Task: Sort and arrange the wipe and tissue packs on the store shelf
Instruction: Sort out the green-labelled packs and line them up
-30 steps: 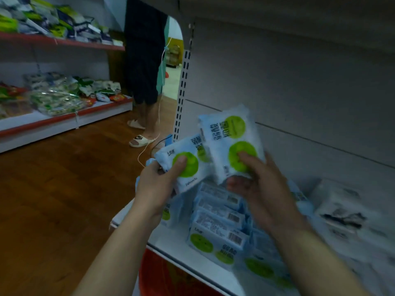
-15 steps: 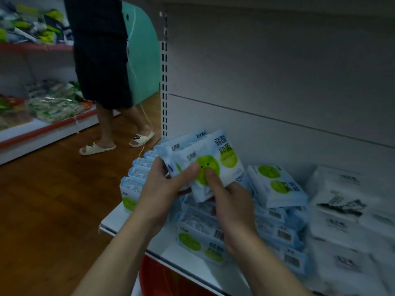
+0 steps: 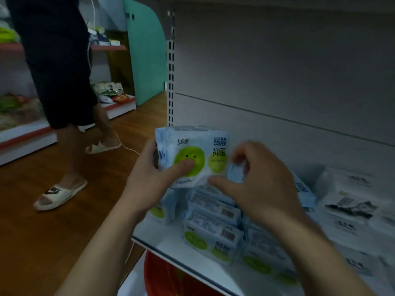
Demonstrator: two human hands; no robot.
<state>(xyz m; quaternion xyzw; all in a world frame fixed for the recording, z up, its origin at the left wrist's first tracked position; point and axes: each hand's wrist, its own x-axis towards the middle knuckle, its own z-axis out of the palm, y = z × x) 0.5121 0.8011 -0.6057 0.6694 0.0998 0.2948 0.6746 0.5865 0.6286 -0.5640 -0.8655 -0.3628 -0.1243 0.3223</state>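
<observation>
Here the left hand [image 3: 147, 182] grips a wipe pack [image 3: 192, 146] upright, its printed face towards the camera, above the left end of the white shelf [image 3: 162, 242]. The pack is pale blue and white, with a round green smiley under the thumb, a second green disc beside it and dark characters at its upper right. The right hand [image 3: 260, 184] is curled at the pack's right edge, thumb by the lower corner; blur hides whether it grips. Matching blue packs [image 3: 211, 238] lie stacked on the shelf below, with white tissue packs [image 3: 350, 208] to their right.
</observation>
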